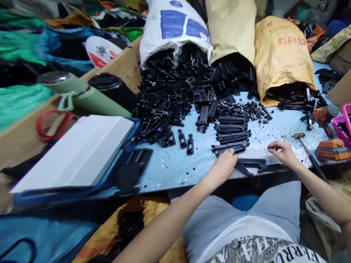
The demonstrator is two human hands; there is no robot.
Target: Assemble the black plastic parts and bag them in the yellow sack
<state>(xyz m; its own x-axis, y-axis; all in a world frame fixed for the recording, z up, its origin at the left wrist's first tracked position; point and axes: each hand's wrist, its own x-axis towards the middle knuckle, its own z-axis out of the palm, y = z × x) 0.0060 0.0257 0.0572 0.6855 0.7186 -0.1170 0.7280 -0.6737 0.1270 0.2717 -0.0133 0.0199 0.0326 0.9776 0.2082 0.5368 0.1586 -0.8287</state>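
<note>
My left hand (225, 163), with a ring on one finger, rests at the table's front with its fingers bent down. It lies against the nearest of several stacked black bar assemblies (229, 138); what its fingers grip is hidden. Just right of it are a flat black bar (253, 161) and a shorter angled black piece (244, 170). Farther right, my right hand (284, 153) hovers above another black bar (272, 167), thumb and forefinger pinched on a tiny dark piece (269, 147) too small to name.
Black plastic parts (170, 98) spill from a white sack (175, 22) and two yellowish ones. Small screws (256, 111) lie in a heap. A hammer (309, 153) and a cordless drill (330, 133) sit at right. Left are a white box lid (82, 149), red scissors (52, 124) and a green bottle (90, 95).
</note>
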